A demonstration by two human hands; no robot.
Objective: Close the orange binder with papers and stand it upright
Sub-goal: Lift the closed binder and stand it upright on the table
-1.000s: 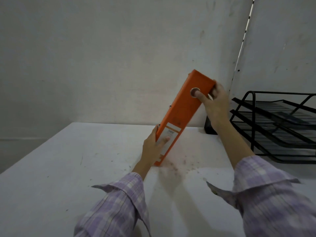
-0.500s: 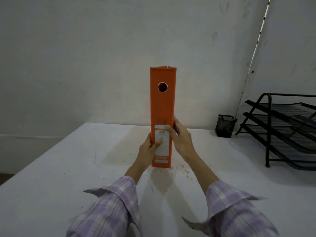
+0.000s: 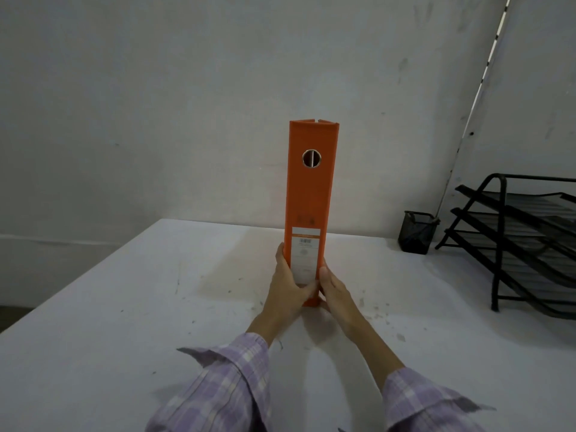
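White table carries the binder, closed and upright, long axis vertical, spine toward us. Left hand and right hand clasp its foot from either side, equally near.

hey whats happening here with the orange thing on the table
A person in a purple plaid shirt is standing an orange binder upright on a white table, spine facing the camera. The left hand and right hand grip its lower sides near the base. The binder is closed and looks vertical. A black pen cup and a black tray rack sit off to the right.
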